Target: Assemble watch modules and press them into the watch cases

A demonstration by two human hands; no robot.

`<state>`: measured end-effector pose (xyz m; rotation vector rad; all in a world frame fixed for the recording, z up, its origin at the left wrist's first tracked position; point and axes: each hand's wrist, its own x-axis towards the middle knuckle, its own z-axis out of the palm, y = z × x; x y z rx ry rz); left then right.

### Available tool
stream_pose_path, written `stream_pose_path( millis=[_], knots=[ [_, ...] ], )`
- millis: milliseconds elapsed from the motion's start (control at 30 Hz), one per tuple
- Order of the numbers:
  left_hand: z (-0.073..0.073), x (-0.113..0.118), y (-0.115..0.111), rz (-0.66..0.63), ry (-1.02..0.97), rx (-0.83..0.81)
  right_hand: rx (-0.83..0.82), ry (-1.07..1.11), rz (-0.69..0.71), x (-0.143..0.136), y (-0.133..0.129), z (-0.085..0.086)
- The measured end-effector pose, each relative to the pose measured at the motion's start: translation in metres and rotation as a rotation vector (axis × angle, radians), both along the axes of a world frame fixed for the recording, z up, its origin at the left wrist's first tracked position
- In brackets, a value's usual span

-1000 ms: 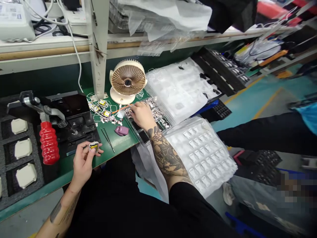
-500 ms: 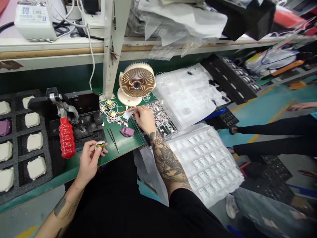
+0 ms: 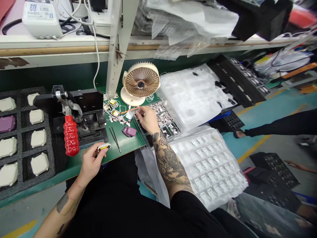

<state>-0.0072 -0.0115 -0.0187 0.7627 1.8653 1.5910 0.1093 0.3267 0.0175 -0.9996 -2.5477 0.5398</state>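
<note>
At bench [image 3: 129,143] | left hand [image 3: 91,162] pinching small case [image 3: 104,146] | right hand [image 3: 149,119] at parts tray [image 3: 148,139], grip unclear | box label [image 3: 39,14] illegible

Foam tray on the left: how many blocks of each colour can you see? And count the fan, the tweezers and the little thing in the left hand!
Cream blocks in foam tray: 7
Purple block in foam tray: 1
Fan: 1
Tweezers: 1 pair
Little thing in left hand: 1
Total: 11
</note>
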Motion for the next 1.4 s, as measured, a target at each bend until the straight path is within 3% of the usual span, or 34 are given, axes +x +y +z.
stream_pose_path(
  millis=[100,233,367,467,600,933,1267,1333,1400],
  knots=[
    [0.003,0.0,0.002,-0.03,0.074,-0.011,-0.015,0.271,-0.056,0.011,-0.017,0.016],
    [0.01,0.0,0.005,-0.058,0.162,-0.046,-0.193,0.587,0.031,0.017,-0.079,0.026],
    [0.016,0.001,0.008,-0.078,0.244,-0.048,-0.42,0.682,0.235,0.006,-0.15,0.015],
    [0.018,0.001,0.008,-0.084,0.301,-0.034,-0.52,0.704,0.297,-0.002,-0.176,0.001],
    [0.019,0.002,0.008,-0.098,0.35,-0.022,-0.531,0.65,0.379,-0.005,-0.175,-0.006],
    [0.02,0.0,0.009,-0.087,0.327,-0.014,-0.516,0.485,0.543,0.002,-0.16,0.009],
    [0.018,-0.001,0.005,-0.105,0.303,-0.042,-0.292,0.524,0.671,0.001,-0.175,-0.009],
    [0.016,-0.002,0.005,-0.082,0.234,-0.032,-0.216,0.501,0.645,0.004,-0.17,-0.004],
    [0.014,-0.001,0.005,-0.055,0.149,-0.013,-0.174,0.546,0.478,0.016,-0.16,0.001]
  ],
)
